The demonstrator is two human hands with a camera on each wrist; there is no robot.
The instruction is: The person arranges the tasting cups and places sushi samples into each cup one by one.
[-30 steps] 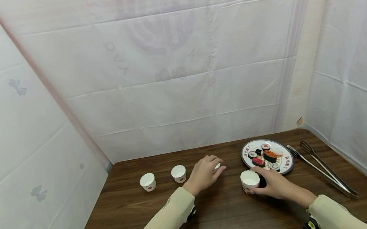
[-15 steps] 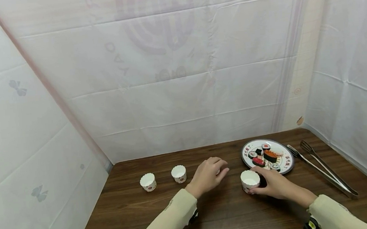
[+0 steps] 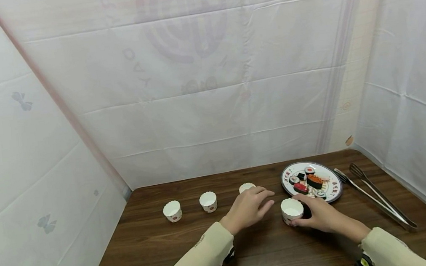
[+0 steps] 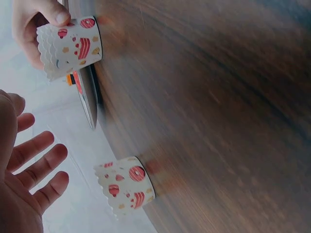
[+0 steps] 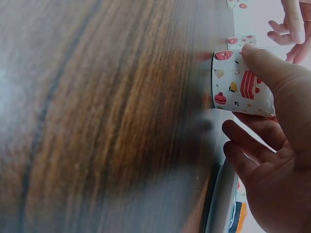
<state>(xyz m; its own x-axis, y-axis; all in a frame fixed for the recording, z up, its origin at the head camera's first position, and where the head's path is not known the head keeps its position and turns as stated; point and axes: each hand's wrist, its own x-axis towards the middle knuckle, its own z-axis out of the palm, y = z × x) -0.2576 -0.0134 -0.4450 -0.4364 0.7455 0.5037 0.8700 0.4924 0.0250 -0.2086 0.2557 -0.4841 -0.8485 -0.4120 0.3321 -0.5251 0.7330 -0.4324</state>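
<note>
Your right hand (image 3: 320, 214) pinches a scalloped paper baking cup (image 3: 292, 211), upright on a dark wood-grain table (image 3: 269, 255) just beside a plate of sushi (image 3: 295, 170); your left hand (image 3: 247, 209) hovers nearby, fingers extended, holding nothing. Three matching cups (image 3: 208, 203) stand leftward, metal tongs (image 3: 395, 215) lie at right, and creased white printed sheeting (image 3: 212, 124) encloses the table.

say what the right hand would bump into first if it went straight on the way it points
Besides the paper cup in its grip, the right hand would probably meet the left hand first, directly across in the head view, though relative height is unclear.
</note>
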